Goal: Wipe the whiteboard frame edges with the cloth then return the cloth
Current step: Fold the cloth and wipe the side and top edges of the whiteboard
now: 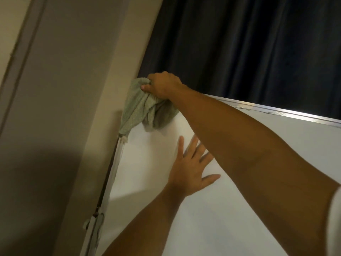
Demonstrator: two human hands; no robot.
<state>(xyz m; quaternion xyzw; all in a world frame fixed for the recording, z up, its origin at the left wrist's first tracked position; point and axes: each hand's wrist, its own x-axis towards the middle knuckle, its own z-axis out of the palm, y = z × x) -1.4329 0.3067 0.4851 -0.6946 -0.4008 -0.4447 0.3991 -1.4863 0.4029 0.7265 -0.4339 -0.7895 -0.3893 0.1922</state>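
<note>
The whiteboard [230, 209] fills the lower right, tilted in view, with a silver metal frame [287, 112] along its top edge and a pale frame strip [118, 156] down its left side. My right hand [163, 85] grips a bunched pale green cloth [140, 108] at the board's top left corner, and the cloth drapes over that corner and hides it. My left hand [191, 167] lies flat on the board surface below, fingers spread, holding nothing.
A dark blue curtain [249, 48] hangs behind the board's top edge. A beige wall [77, 89] runs close along the board's left side, with a door or trim line [20, 52] further left. A small clip or bracket [96, 218] sits low on the left frame.
</note>
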